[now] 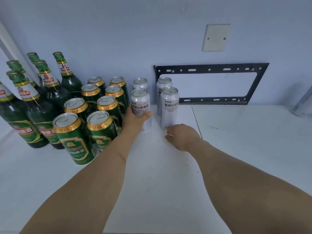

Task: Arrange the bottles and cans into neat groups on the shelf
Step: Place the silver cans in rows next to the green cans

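Note:
Several green beer bottles point(50, 88) stand at the far left of the white shelf point(168, 174). Beside them stand several green cans point(74, 137) in two rows. To their right are white cans in two short columns. My left hand point(135, 120) is wrapped around the front white can of the left column point(140, 101); another white can point(141, 83) stands behind it. My right hand point(182, 136) hovers at the base of the front white can of the right column point(169, 105), fingers curled and apart, holding nothing. A further white can point(163, 83) stands behind that one.
A black metal bracket point(211, 70) is fixed to the back wall behind the white cans, and a blank cover plate point(216, 38) sits above it. A seam point(196, 120) divides the shelf surface. A blurred silvery object point(303, 105) stands at the far right edge.

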